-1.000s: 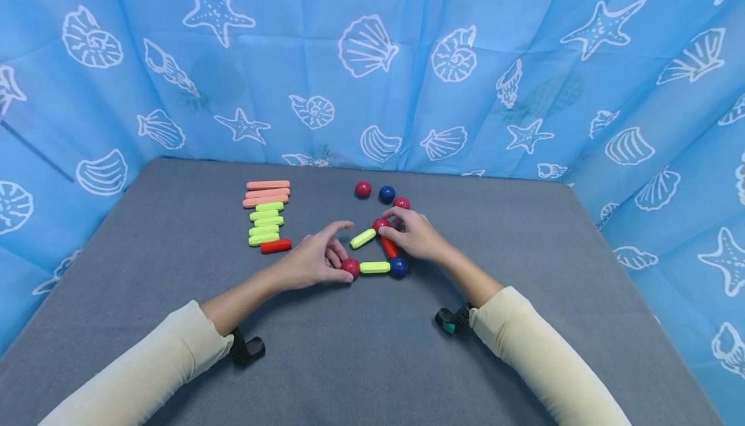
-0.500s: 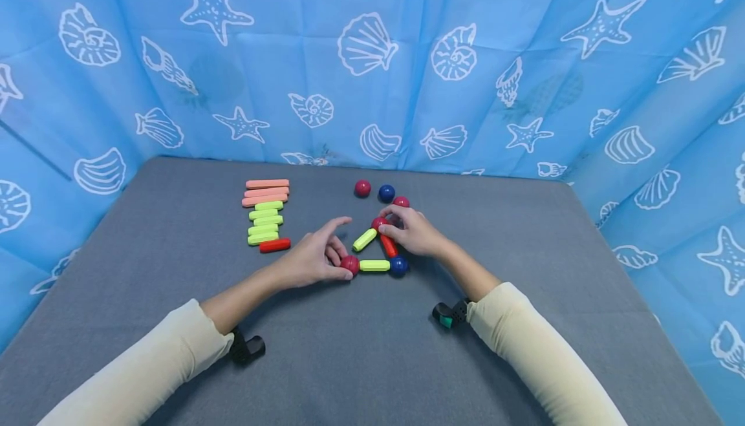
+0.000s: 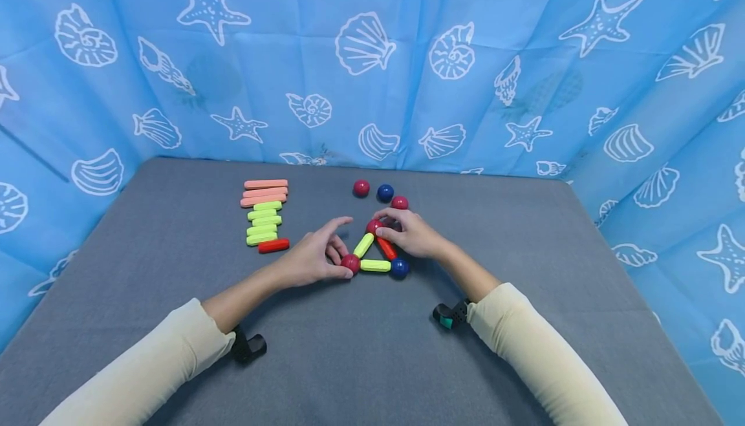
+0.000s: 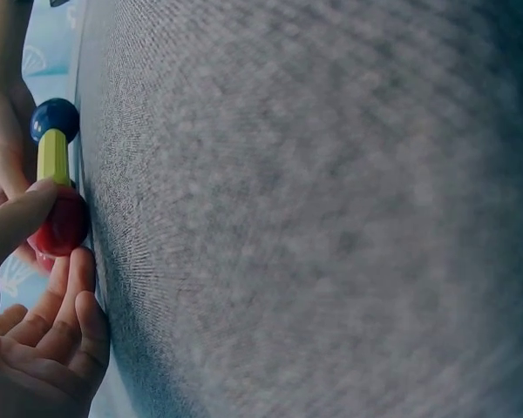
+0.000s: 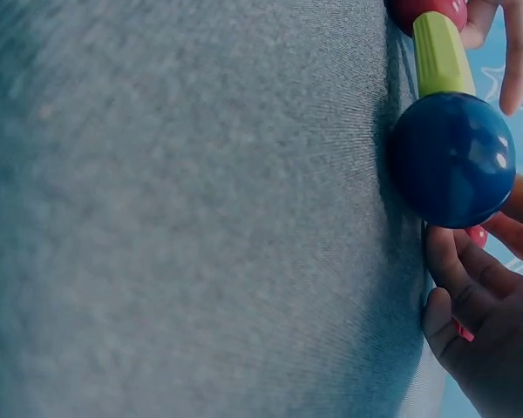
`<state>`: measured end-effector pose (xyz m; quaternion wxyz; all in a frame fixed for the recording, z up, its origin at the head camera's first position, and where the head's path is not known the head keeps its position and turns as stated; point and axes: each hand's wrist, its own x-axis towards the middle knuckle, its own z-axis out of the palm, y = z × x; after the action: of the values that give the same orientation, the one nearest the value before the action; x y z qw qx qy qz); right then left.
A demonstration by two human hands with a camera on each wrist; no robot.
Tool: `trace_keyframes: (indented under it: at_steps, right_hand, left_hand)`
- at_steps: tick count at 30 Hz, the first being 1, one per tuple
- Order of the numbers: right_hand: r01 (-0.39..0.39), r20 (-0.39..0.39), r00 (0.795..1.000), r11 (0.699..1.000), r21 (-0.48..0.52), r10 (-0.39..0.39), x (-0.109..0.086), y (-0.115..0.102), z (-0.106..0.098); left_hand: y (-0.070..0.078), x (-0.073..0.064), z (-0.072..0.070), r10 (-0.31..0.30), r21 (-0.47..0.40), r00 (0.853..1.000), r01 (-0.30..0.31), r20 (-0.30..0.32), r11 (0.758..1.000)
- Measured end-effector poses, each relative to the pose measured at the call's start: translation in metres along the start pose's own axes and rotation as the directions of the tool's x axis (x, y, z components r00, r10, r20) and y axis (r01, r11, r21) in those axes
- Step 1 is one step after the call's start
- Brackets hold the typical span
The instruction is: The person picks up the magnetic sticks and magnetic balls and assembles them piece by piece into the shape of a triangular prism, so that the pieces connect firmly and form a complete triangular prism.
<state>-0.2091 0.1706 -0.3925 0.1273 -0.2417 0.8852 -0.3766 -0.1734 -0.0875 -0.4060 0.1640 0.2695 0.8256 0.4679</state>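
Note:
A triangle of balls and rods lies flat on the table. My left hand (image 3: 317, 258) pinches its left red ball (image 3: 351, 264) between thumb and fingers, seen also in the left wrist view. At the top corner, my right hand (image 3: 410, 233) holds another red ball (image 3: 374, 227) with thumb and finger. A yellow-green rod (image 3: 363, 245) joins these two balls. Along the front, a second yellow-green rod (image 3: 375, 266) runs to a blue ball (image 3: 399, 267), large in the right wrist view. Between the blue ball and the top ball lies a red rod (image 3: 387, 248), partly beside my right fingers.
Left of my left hand lie a loose red rod (image 3: 273, 245), several yellow-green rods (image 3: 262, 229) and a few salmon rods (image 3: 265, 192). Behind the triangle sit a red ball (image 3: 361, 187), a blue ball (image 3: 385, 192) and another red ball (image 3: 399, 202). A blue curtain (image 3: 372, 90) hangs behind the table.
The top red ball has shifted slightly left and toward me with my right hand. The slanted yellow-green rod has swung round and now meets the left red ball, closing the triangle.

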Motion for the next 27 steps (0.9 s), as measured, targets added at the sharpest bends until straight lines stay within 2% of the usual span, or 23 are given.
trace_keyframes:
  at_steps: [8, 20, 27]
  right_hand:
    - [-0.016, 0.002, 1.0, 0.999, 0.031, 0.016, -0.017, 0.0, -0.001]
    - [0.094, 0.068, 0.993, 0.994, 0.048, -0.098, -0.05, 0.005, -0.005]
    - [0.13, 0.09, 0.988, 0.992, -0.005, -0.129, -0.064, 0.006, -0.004]
  left_hand:
    - [0.001, 0.0, 0.0, -0.013, 0.0, 1.0, 0.013, 0.009, 1.0]
    - [0.0, 0.001, 0.0, 0.006, 0.023, 1.0, -0.006, 0.009, 1.0]
    - [0.0, -0.001, -0.004, 0.015, 0.026, 0.999, -0.016, 0.031, 1.0]
